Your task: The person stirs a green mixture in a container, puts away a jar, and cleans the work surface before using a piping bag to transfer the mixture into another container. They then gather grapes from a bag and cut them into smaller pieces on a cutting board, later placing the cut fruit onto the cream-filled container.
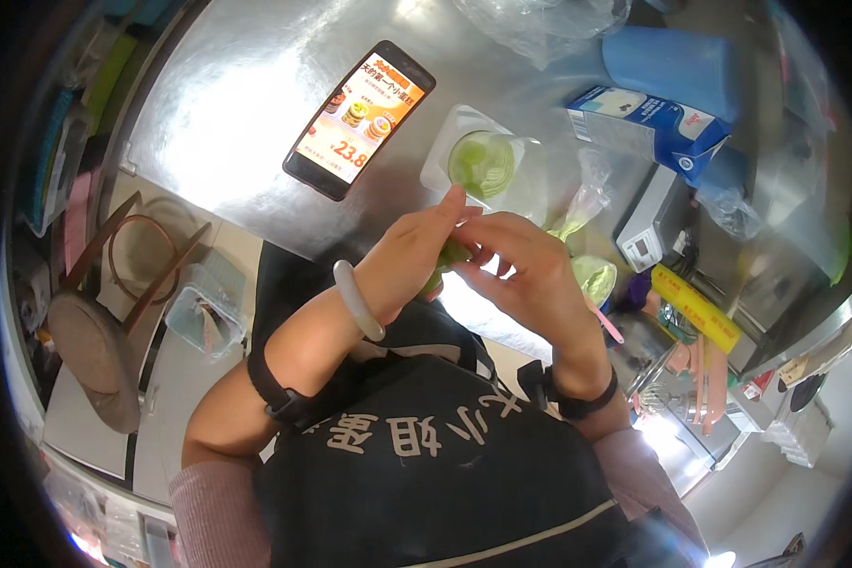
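My left hand (417,248) is closed round a small, rounded green thing (454,253), mostly hidden by the fingers; its kind cannot be made out. Against it sits my right hand (525,263), thumb and fingers drawn together in a pinch, and what lies between those fingertips is hidden. Just beyond the hands a clear round cup (483,163) with pale green contents stands in a whitish square container (438,161). To the left of that cup, a black-edged phone (360,121) lies face up with its screen lit.
The metal tabletop (227,123) shines brightly. At right are a blue-and-white carton (648,123), a blue container (670,68), a small grey device (648,227), a tied piping bag (587,199) and a yellow box (696,308). A brown bag (95,360) and a plastic basket (206,308) are at left.
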`<state>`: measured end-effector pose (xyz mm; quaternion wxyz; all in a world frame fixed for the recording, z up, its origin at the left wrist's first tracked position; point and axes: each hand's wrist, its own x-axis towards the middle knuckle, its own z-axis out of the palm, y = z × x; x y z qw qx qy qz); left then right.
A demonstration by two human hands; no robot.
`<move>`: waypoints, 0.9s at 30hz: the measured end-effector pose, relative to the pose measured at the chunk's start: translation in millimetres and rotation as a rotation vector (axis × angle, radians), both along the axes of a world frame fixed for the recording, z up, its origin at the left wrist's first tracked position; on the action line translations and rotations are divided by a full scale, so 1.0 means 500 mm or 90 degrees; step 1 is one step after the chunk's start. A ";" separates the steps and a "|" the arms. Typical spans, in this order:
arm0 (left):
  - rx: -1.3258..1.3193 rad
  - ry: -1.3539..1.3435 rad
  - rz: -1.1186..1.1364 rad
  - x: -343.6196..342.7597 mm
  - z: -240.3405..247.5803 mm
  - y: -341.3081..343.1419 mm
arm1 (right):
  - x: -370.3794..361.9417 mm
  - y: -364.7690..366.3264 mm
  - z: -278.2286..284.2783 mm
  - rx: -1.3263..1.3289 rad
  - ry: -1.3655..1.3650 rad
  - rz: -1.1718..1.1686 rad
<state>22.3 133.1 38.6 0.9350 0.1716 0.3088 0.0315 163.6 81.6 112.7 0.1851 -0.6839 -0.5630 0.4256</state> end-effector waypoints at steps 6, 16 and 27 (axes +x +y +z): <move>-0.049 0.003 0.063 0.011 0.012 0.002 | 0.041 -0.007 -0.009 0.005 0.056 -0.042; 0.033 0.086 0.043 0.007 0.020 -0.010 | 0.043 -0.021 0.010 0.076 -0.051 -0.046; -0.076 0.045 0.027 0.014 -0.019 -0.016 | 0.119 0.040 -0.027 0.081 -0.222 0.088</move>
